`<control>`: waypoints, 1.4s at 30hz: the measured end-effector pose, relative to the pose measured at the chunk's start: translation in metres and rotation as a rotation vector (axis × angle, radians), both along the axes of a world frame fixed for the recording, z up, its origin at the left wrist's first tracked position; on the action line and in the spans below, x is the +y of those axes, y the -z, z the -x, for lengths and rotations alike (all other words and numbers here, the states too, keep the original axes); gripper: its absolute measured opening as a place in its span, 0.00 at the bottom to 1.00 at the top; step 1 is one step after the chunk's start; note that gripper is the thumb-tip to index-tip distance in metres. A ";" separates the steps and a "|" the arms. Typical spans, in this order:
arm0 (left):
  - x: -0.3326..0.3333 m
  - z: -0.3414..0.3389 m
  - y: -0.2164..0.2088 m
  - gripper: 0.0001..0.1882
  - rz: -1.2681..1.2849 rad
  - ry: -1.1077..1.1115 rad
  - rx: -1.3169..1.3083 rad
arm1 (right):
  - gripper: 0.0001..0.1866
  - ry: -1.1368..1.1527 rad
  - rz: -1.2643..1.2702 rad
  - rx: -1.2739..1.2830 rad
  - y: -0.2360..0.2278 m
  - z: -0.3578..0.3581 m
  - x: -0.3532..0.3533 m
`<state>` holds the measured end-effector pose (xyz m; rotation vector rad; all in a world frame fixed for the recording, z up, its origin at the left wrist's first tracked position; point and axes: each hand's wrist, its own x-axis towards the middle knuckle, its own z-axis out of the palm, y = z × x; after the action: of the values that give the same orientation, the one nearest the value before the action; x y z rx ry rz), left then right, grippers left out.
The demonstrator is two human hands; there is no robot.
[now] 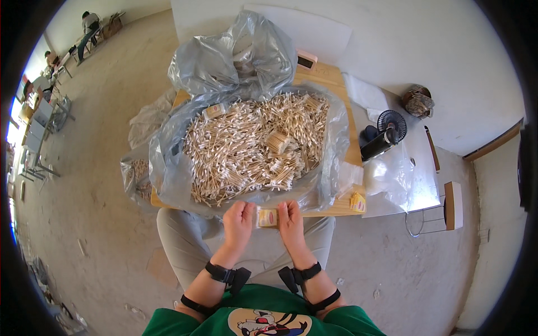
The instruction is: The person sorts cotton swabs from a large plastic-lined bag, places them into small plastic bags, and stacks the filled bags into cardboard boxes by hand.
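Note:
Between my hands, just in front of the table's near edge, is a small clear packet (268, 218) with a yellow and white label. My left hand (239, 223) pinches its left end, and my right hand (291, 224) pinches its right end. Whether anything is inside the packet, I cannot make out. Beyond my hands a large heap of cotton swabs (227, 148) lies in an opened grey plastic bag (168, 159). A bundle of swabs (277, 142) sits on the heap, and a labelled packet (214, 111) rests at its far left.
Yellow labels (357, 202) lie at the wooden table's (354, 140) near right corner. On a side table (423, 182) to the right are a black bottle (378, 147), a small fan (392, 124) and clear plastic bags (386, 179). Other people (89, 25) sit far left.

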<state>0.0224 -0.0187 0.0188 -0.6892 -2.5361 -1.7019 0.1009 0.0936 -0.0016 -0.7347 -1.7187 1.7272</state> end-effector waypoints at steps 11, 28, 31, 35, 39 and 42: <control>-0.004 0.026 0.017 0.14 -0.107 -0.155 -0.100 | 0.16 -0.027 -0.271 -0.266 -0.010 0.015 0.021; -0.006 0.058 -0.003 0.16 -0.232 -0.292 -0.088 | 0.20 -0.259 -0.410 -0.016 -0.015 0.078 0.082; 0.004 0.057 -0.022 0.13 0.067 -0.013 0.458 | 0.21 -0.404 0.507 0.089 0.015 0.050 0.041; 0.002 0.054 -0.026 0.11 0.058 -0.065 0.233 | 0.19 -0.396 0.975 0.203 0.011 0.032 0.014; 0.006 0.046 -0.032 0.13 0.075 -0.059 0.162 | 0.12 -0.347 0.874 0.143 0.026 0.015 0.020; -0.008 0.052 -0.010 0.13 0.060 -0.152 0.098 | 0.08 -0.308 0.704 0.108 0.021 0.004 0.031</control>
<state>-0.0300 -0.0270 0.0287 -0.5515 -2.5101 -1.5120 0.0970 0.1250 -0.0230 -0.6605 -1.1755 2.5831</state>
